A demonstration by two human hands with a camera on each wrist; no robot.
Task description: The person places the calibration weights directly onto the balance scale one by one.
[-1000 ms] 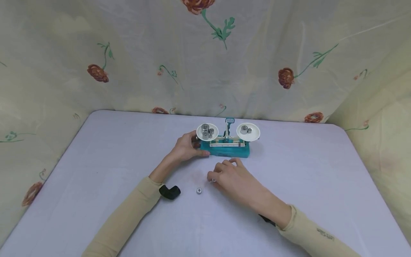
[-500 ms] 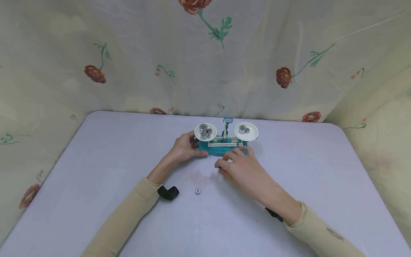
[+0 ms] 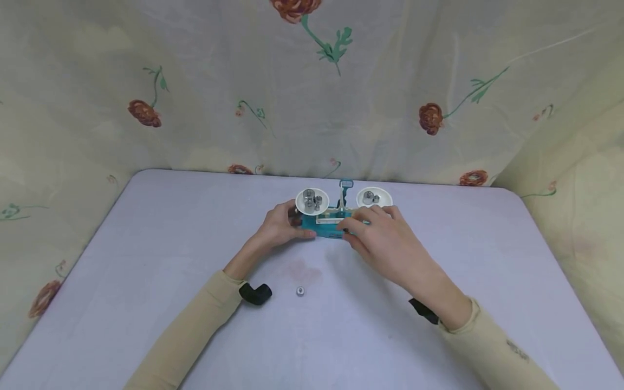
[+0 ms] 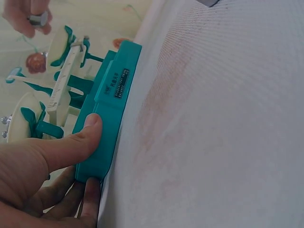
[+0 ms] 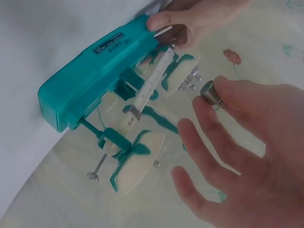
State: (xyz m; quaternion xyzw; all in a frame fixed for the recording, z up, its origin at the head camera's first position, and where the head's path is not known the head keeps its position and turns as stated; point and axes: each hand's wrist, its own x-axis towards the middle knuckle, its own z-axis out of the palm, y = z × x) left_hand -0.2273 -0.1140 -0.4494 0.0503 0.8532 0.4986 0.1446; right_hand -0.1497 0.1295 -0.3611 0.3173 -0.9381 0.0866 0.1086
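A teal two-pan balance scale (image 3: 324,227) stands toward the back of the table. My left hand (image 3: 278,225) grips the left end of its base, thumb on the front face and fingers round the end, as the left wrist view shows. Between thumb and index finger, my right hand (image 3: 387,241) pinches a small metal weight (image 5: 209,94), its other fingers spread. That hand is above the right part of the base, just in front of the right pan (image 3: 386,198). Several metal weights sit in the left pan (image 3: 300,207); two lie in the right one.
Another small weight (image 3: 300,291) lies on the white tabletop (image 3: 195,233), in front of the scale. A reddish stain (image 3: 299,269) marks the cloth behind it. Floral curtain (image 3: 205,65) hangs behind the table's far edge and along both sides.
My right hand has lifted the weight from the table area and carried it up and to the right, over the scale's base. The left hand keeps its grip on the base.
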